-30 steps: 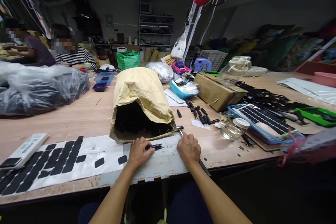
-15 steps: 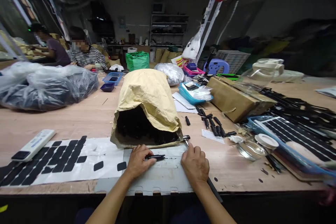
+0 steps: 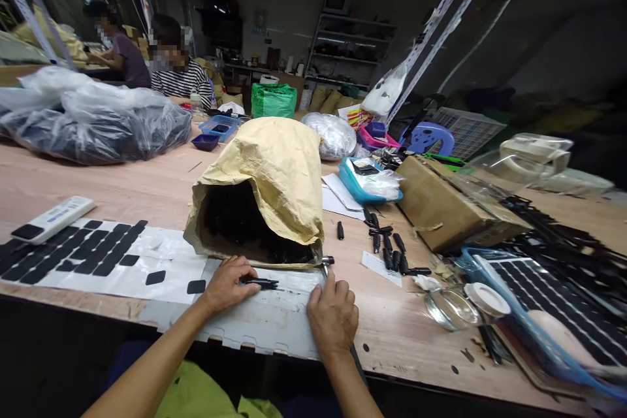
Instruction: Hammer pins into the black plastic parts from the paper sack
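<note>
My left hand (image 3: 226,284) rests on a grey mat (image 3: 264,323) at the table's near edge, its fingers closed on a slim black part (image 3: 262,283) that pokes out to the right. My right hand (image 3: 333,315) is curled round a thin tool (image 3: 325,266) whose metal tip points up toward a tan paper sack (image 3: 267,186). The sack lies on its side just beyond both hands, its dark mouth open toward me.
A white sheet of several black pads (image 3: 78,255) and a white remote (image 3: 53,219) lie to the left. Loose black parts (image 3: 386,248), a cardboard box (image 3: 450,209), a glass dish (image 3: 448,308) and a blue tray with a solar panel (image 3: 539,304) crowd the right. Two people sit far left.
The view has swung left and tilted; both hands have stayed where they were on the mat, still holding the black part and the tool.
</note>
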A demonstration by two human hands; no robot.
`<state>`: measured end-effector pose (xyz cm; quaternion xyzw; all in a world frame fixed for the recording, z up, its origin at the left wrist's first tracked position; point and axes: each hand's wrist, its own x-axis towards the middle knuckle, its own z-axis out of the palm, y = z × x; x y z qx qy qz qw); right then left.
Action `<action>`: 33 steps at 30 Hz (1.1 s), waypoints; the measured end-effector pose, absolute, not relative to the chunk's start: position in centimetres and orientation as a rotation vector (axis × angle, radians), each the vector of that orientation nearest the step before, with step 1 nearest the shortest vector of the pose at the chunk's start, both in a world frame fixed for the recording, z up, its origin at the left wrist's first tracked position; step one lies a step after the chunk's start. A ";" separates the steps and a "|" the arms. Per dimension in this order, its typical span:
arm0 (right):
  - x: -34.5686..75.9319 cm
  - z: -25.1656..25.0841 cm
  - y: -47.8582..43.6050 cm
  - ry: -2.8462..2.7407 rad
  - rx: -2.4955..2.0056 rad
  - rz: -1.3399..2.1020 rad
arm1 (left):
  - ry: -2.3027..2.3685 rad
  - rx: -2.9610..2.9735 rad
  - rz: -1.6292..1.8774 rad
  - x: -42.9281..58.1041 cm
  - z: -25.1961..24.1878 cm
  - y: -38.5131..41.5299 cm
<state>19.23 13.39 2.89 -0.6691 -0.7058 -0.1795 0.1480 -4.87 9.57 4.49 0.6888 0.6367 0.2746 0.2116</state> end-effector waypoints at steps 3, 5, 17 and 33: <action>19.2 2.7 13.4 -2.022 -1.925 -0.500 | 1.768 1.902 0.752 -4.9 4.6 9.6; 19.2 2.6 13.5 -2.015 -1.926 -0.495 | 1.771 1.886 0.747 -4.9 4.8 9.6; 18.6 3.1 13.9 -1.994 -1.995 -0.360 | 1.772 1.934 0.692 -5.0 5.6 10.1; 18.8 2.9 14.1 -1.964 -1.993 -0.368 | 1.721 2.000 0.665 -5.1 5.2 10.4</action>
